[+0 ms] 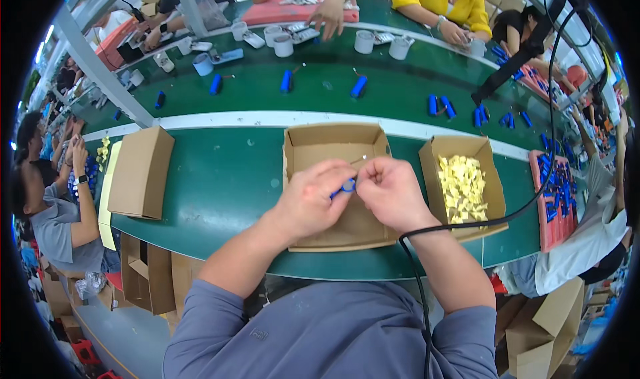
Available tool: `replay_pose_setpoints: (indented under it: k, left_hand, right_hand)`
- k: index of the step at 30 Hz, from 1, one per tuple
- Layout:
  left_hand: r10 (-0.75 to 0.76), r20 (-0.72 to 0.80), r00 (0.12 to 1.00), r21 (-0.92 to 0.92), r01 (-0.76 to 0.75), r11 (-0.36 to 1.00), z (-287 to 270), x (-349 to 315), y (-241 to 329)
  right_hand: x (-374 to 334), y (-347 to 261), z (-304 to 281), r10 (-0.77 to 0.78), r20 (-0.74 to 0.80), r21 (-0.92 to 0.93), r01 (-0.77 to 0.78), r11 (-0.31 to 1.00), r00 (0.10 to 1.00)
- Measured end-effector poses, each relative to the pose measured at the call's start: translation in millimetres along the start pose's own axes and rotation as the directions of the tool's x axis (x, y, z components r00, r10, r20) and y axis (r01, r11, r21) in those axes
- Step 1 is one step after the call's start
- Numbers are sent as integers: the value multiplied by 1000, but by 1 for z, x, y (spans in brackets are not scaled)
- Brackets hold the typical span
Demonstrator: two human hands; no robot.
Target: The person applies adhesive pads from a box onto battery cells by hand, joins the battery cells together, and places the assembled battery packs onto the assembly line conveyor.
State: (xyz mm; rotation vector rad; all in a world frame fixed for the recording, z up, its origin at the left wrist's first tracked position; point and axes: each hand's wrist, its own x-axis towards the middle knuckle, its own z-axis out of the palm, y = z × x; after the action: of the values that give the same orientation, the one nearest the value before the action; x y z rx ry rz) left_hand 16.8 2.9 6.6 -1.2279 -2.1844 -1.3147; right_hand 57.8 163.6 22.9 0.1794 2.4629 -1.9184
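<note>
A blue cylindrical battery (346,186) is gripped in my left hand (310,198), its end showing past the fingers. A thin wire with a small white connector (364,158) sticks up above it. My right hand (395,191) is closed in a pinch right beside the battery's end; what its fingertips hold, if anything, is hidden. Both hands are over a shallow open cardboard box (337,136). To the right, another cardboard box (496,179) contains many small yellow pieces (462,187).
Beyond a white rail (253,119), a green belt (320,102) carries spaced blue batteries and white cups. A pink tray (559,229) of batteries lies far right, and a closed carton (141,172) stands left. A black cable (467,225) crosses my right forearm. Co-workers sit around.
</note>
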Motion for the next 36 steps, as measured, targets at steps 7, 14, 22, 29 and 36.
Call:
replay_pose_setpoints:
  k: [7,14,22,29,36]
  left_hand:
    - [-101,47,994,-171,108,979,-3,2,1]
    - [-539,118,834,-777,416,473,-14,7,-6]
    - [-537,222,814,-847,433,307,-9,7,-6]
    - [-564,283,776,-781,527,334,-7,5,-6]
    - [-711,155,685,-836,474,274,-8,11,-1]
  right_hand:
    - [-8,-1,-3,-30,-52,77,34,996,998]
    - [-22,-5,-107,-10,-382,13,16,1000,924]
    - [-50,8,-173,-409,-257,-951,-155,267,876]
    - [-10,-20,-42,-440,117,-410,447,795,890]
    - [36,-31,-23,-307,9,-476,274,836,952]
